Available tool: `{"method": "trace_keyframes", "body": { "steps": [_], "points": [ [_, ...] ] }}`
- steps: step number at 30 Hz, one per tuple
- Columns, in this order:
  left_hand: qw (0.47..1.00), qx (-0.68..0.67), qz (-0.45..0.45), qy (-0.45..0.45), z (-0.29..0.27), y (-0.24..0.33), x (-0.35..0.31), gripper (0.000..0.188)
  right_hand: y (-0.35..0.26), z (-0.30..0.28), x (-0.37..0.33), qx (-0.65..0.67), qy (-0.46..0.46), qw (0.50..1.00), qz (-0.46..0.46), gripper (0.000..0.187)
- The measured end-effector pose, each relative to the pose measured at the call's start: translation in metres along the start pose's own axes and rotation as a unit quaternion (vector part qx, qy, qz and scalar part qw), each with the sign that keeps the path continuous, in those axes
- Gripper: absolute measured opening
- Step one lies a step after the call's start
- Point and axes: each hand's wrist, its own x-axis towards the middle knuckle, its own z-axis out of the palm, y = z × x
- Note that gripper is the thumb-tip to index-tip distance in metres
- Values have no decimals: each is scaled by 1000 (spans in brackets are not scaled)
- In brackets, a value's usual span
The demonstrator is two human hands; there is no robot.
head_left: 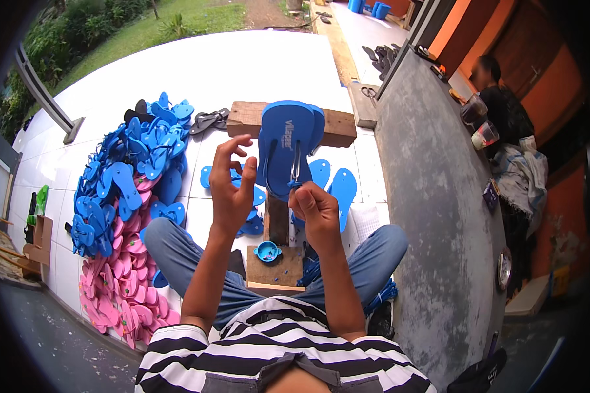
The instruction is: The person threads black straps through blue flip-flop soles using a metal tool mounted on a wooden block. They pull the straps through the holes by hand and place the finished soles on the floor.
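A blue flip-flop sole (282, 147) stands upright in front of me against a wooden beam, with a second blue sole behind it. My right hand (318, 213) is closed in a pinch at the sole's lower right. From its fingertips a slim, two-pronged metal tool (297, 160) points up across the sole, with a blue bit, perhaps strap, at its lower end. My left hand (233, 187) is raised just left of the sole, fingers curved and apart, holding nothing. Several blue flip-flops (343, 190) lie behind my hands.
The wooden beam (242, 119) rests on a wooden stand with a small blue cup (267, 251). To the left are piles of blue flip-flops (121, 183) and pink flip-flops (128, 288). A grey concrete ledge (432, 229) runs along my right; another person (505, 98) sits beyond it.
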Motion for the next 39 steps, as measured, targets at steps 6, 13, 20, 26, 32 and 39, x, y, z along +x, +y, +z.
{"method": "trace_keyframes", "body": {
  "steps": [6,13,20,26,32,39],
  "points": [
    [991,77,74,-79,2,13,47,36,4,-3,0,114,-13,993,0,40],
    [992,54,61,-98,6,21,55,31,4,-12,16,125,-57,990,35,40],
    [985,114,95,-88,8,28,51,29,6,-13,16,95,-50,992,70,37],
    [992,45,78,-90,17,25,43,27,16,-34,47,152,-55,985,63,35],
    [971,-213,-46,-96,17,7,27,23,9,-20,22,166,-34,981,92,27],
    [975,-191,-64,-92,28,13,20,24,-19,-10,30,-88,68,991,-69,51]
  ]
}}
